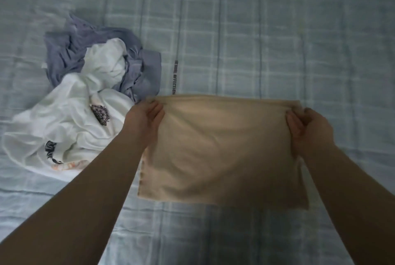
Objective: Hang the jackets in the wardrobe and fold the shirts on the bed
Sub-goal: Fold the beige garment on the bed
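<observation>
A beige shirt (222,149), folded into a rough rectangle, lies on the bed in front of me. My left hand (147,117) pinches its far left corner and my right hand (305,126) pinches its far right corner, so the far edge is stretched between them. To the left lies a crumpled white shirt (68,123) with dark printed patterns. A rumpled lavender shirt (68,51) sits behind and partly under it.
The bed (277,40) is covered by a pale blue checked sheet with a line of dark lettering near the middle. Open sheet stretches to the right and beyond the beige shirt. No wardrobe or jackets are in view.
</observation>
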### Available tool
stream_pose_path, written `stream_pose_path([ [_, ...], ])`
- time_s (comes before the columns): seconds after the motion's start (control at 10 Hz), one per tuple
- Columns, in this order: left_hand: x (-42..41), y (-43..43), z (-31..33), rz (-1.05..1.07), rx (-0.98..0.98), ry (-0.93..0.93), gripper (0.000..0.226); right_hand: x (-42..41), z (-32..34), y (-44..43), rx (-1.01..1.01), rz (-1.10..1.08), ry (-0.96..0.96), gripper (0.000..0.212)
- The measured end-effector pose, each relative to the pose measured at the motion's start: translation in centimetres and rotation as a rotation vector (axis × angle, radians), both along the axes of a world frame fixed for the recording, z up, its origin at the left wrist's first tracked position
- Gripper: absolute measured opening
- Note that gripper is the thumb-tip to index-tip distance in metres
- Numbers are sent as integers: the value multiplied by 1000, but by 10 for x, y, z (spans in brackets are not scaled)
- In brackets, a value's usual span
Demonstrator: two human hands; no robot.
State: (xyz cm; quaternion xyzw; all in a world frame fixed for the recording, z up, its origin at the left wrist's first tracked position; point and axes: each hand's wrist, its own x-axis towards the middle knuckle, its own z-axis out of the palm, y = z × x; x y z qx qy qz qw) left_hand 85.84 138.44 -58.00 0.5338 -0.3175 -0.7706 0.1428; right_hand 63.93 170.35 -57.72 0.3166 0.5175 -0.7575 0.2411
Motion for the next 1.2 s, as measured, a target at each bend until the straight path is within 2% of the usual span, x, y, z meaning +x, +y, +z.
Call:
stream_pose_path([
  [0.1,1,7,-8,-101,-214,-62,22,10,-2,-1,349,165,234,39],
  [0.2,0,21,-7,-316,-618,-180,46,23,-6,-4,799,467,480,47],
  [0.3,13,35,-8,-819,-1263,-421,43,44,-10,3,1116,906,851,50],
  [0.4,37,54,-16,-1133,-1554,-570,55,65,-18,13,1309,1167,1091,53],
  [0.5,63,67,-32,-1271,-1561,-640,59,72,-29,25,1393,1288,1010,60],
  [0.6,75,61,-52,-1305,-1533,-661,60,69,-45,32,1411,1318,1002,63],
  [0.8,71,56,-67,-1280,-1545,-662,59,63,-58,32,1413,1292,1038,64],
  [0.9,72,58,-54,-1239,-1532,-635,60,66,-47,33,1392,1319,1026,65],
  [1.1,109,93,-36,-1206,-1703,-440,57,113,-25,64,1314,1263,1235,61],
  [1.2,128,109,-47,-1176,-1684,-489,57,142,-32,84,1273,1303,1288,60],
])
